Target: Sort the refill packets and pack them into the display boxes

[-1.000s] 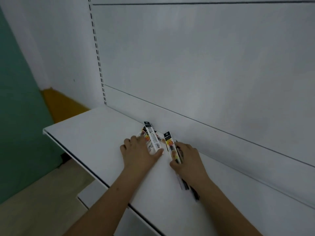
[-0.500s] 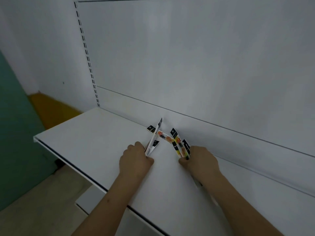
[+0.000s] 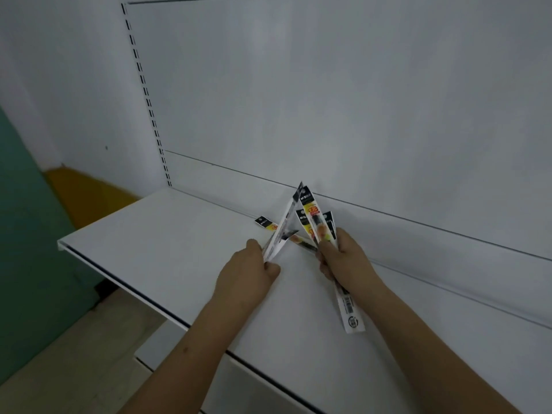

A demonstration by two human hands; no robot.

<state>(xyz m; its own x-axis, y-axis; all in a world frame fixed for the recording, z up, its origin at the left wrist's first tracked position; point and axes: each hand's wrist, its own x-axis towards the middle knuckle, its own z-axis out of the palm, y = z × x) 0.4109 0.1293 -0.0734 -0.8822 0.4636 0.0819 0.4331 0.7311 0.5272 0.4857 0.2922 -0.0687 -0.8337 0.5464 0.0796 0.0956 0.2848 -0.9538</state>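
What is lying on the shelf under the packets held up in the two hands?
One refill packet lies flat on the white shelf; the raised packets cover its middle. More beneath cannot be seen.

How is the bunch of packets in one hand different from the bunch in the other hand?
The left hand holds its packets edge-on, showing whitish backs; the right hand holds its packets with yellow printed fronts showing. The left bunch leans right, the right bunch leans left. Both are lifted off the shelf.

White shelf (image 3: 155, 252), teal wall (image 3: 27, 234)

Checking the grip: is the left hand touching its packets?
Touching. Head view shows the left hand pinching the white packets between thumb and fingers.
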